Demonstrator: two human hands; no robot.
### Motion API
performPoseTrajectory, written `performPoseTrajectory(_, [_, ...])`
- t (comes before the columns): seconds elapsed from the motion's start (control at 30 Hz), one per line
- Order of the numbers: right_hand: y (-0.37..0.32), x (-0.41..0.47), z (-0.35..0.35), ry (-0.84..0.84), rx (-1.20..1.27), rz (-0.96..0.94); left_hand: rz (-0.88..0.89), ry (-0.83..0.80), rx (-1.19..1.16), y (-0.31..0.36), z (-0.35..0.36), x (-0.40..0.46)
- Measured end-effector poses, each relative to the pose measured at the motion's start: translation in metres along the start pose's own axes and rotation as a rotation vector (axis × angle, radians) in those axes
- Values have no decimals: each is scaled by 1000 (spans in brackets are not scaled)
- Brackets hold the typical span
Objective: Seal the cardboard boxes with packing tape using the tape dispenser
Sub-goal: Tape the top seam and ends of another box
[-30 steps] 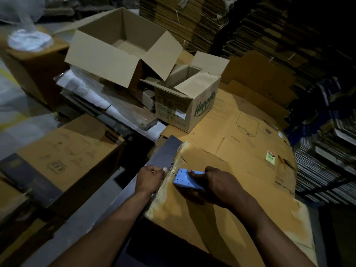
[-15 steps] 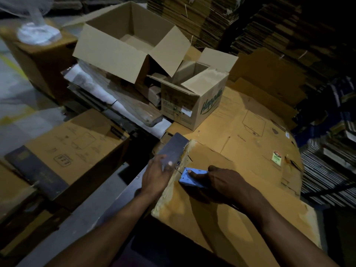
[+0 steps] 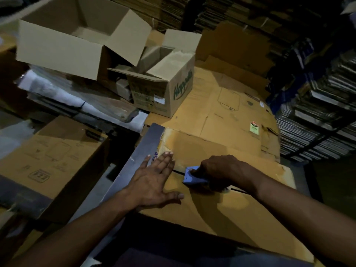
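Dim storeroom: two open boxes (image 3: 107,45), one tape dispenser (image 3: 193,176).

Bare cardboard is lying open at centre right of the frame, while the printed open box (image 3: 163,89) is blocking the upper centre and stacked flattened cardboard (image 3: 317,116) is walling the right edge.

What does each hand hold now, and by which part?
The right hand grips the blue tape dispenser by its rear part. The left hand holds nothing; it presses flat on the cardboard box.
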State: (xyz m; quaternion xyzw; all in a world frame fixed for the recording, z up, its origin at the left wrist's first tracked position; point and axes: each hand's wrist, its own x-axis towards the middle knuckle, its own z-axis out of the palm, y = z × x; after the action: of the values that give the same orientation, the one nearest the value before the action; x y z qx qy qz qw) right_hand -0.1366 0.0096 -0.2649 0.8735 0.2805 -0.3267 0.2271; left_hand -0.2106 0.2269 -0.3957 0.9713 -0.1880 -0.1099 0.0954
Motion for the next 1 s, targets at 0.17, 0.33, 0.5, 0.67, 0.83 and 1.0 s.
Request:
performPoseTrajectory(0.17, [2,0,-11,8,93,-21,25,-2,41,-11,-11,0])
performPoseTrajectory(0.33, [-32,3,-29,83,76,-76,7,-26,160,-62,-36,0])
performPoseTrajectory(0.5, [-45,8,-29,156,50,-14,18,-32,200,-64,-33,1])
performPoseTrajectory(0.67, [-29,-2,-23,147,24,-10,30,-18,179,-69,-33,-3])
performPoseTrajectory(0.83, [7,-26,18,72,24,-25,42,-45,177,-71,-34,-3])
performPoseTrajectory(1.0, [10,-34,32,182,68,-28,8,-53,275,-51,-35,-3])
